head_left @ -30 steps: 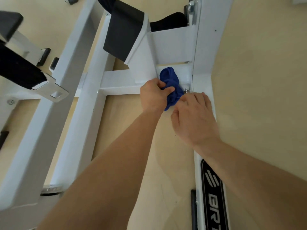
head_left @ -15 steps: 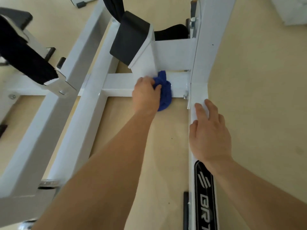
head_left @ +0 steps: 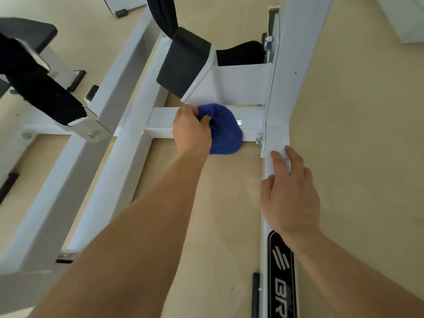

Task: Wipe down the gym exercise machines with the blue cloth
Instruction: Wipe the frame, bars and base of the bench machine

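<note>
Your left hand (head_left: 191, 131) is the grip in use: fingers curled and closed on the bunched blue cloth (head_left: 226, 131), pressing it down onto the white crossbar (head_left: 160, 121) of the machine frame. The cloth bulges out to the right of the knuckles and drapes over the bar's near edge. Your right hand (head_left: 290, 191) holds nothing; fingers are spread flat on the white side rail (head_left: 278, 125), apparently as a brace, palm just above the black logo plate (head_left: 281, 271). Key relation: the crossbar's long axis runs left–right across the view, and the cloth sits toward its right end, near the bolt (head_left: 258, 141) where bar meets rail. Bare bar extends leftward from your left hand toward the next frame member. Judgement: the wiping stroke should follow that axis, and the left hand is the nearer and already loaded. A black pad (head_left: 183, 65) hangs above the bar; the tan floor (head_left: 355, 134) lies beneath.
</note>
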